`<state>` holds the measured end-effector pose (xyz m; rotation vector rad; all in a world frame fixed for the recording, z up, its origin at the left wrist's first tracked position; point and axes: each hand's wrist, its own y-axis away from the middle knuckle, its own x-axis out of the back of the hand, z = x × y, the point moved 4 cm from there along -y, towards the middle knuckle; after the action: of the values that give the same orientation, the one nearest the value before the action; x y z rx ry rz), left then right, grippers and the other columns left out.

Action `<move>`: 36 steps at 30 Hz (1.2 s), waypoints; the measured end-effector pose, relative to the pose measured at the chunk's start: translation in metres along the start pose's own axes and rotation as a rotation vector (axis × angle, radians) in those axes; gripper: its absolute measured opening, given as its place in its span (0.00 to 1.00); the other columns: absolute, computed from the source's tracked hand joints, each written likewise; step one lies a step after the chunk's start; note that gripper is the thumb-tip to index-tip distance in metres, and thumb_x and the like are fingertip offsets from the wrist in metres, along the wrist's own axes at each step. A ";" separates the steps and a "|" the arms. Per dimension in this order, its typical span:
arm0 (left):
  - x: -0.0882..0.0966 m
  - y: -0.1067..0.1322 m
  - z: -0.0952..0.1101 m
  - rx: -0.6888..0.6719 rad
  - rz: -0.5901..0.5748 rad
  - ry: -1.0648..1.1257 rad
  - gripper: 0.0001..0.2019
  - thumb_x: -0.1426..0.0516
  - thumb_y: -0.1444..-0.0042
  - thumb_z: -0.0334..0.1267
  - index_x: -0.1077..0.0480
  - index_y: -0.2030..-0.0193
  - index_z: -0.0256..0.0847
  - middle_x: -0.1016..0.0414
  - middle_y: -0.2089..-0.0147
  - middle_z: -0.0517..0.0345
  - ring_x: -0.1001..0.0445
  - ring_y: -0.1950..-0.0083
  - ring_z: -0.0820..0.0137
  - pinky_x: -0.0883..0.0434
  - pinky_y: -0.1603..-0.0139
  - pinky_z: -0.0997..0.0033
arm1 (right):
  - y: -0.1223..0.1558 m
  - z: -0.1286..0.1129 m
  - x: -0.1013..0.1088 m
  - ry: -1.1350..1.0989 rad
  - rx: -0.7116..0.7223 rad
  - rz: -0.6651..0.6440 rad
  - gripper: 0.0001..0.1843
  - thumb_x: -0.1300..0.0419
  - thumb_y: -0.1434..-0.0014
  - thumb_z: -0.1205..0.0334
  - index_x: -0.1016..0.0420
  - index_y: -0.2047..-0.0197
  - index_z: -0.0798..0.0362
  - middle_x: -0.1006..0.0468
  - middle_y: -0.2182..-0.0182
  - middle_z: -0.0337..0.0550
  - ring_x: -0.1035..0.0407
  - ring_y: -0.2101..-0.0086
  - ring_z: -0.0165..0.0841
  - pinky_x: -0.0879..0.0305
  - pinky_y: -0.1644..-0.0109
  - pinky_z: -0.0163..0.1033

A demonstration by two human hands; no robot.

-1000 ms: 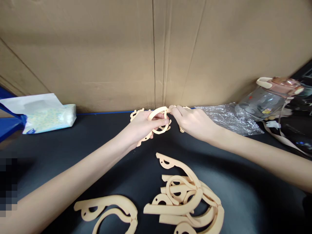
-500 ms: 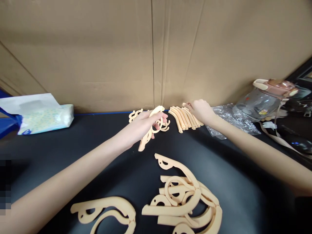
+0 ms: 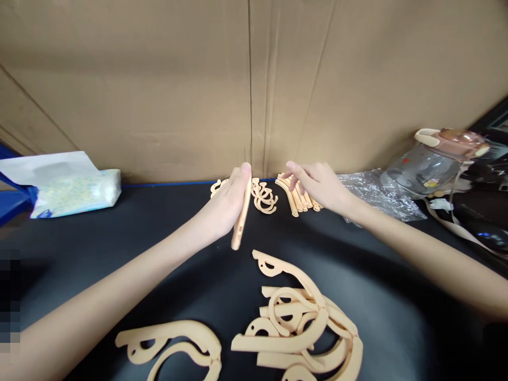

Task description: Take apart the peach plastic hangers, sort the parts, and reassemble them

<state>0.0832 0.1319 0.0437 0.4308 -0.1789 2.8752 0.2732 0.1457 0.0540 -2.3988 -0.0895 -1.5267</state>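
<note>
My left hand (image 3: 231, 203) is closed around a cream plastic folding hanger (image 3: 241, 227), turned edge-on so that its lower end points toward me. Most of the hanger is hidden behind the fingers. My right hand (image 3: 317, 185) hovers at a row of curved hanger arms (image 3: 296, 198), thumb and fingertips apart, with nothing visible between them. Small curved hook pieces (image 3: 265, 198) lie between my two hands. Closer to me is a pile of joined folding hangers (image 3: 286, 341), and another joined hanger (image 3: 178, 330) lies to its left.
A tissue pack (image 3: 79, 193) lies at the far left. At the right, a clear plastic bag (image 3: 381, 198) lies beside a transparent jug (image 3: 420, 164) with a brown lid and a strap. A cardboard wall (image 3: 178, 106) rises behind the black table (image 3: 166, 286).
My left hand has turned the hanger from showing its broad side to edge-on, uncovering the hook pieces. My right hand has shifted left along the row of arms.
</note>
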 end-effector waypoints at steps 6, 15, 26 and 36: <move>0.000 0.014 0.028 -0.130 -0.022 -0.040 0.10 0.51 0.33 0.39 0.38 0.67 0.41 0.35 0.71 0.63 0.34 0.70 0.74 0.33 0.70 0.77 | 0.029 -0.047 0.003 -0.731 0.228 -0.174 0.21 0.42 0.38 0.43 0.24 0.64 0.54 0.21 0.70 0.40 0.29 0.70 0.30 0.36 0.67 0.34; 0.004 0.014 0.040 -0.122 -0.052 0.049 0.11 0.45 0.38 0.40 0.25 0.64 0.38 0.32 0.72 0.60 0.30 0.69 0.72 0.28 0.70 0.78 | 0.023 -0.042 0.051 0.290 0.358 0.422 0.18 0.52 0.30 0.58 0.27 0.46 0.55 0.21 0.60 0.49 0.29 0.66 0.34 0.42 0.68 0.37; -0.014 0.009 0.037 0.025 -0.160 -0.067 0.14 0.47 0.37 0.39 0.26 0.71 0.37 0.33 0.73 0.60 0.38 0.76 0.76 0.36 0.78 0.78 | 0.015 -0.043 0.018 0.831 0.501 0.113 0.14 0.56 0.36 0.75 0.31 0.57 0.61 0.28 0.77 0.44 0.37 0.78 0.32 0.58 0.77 0.37; -0.022 -0.018 0.039 0.008 -0.150 -0.326 0.12 0.46 0.41 0.35 0.23 0.71 0.38 0.27 0.72 0.60 0.40 0.75 0.76 0.48 0.75 0.74 | -0.012 0.000 0.042 0.145 0.141 0.183 0.13 0.53 0.33 0.67 0.32 0.68 0.55 0.31 0.79 0.41 0.44 0.80 0.29 0.50 0.72 0.38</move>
<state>0.1184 0.1390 0.0754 0.8747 -0.1812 2.6432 0.2892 0.1526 0.0938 -2.1177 0.0503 -1.5489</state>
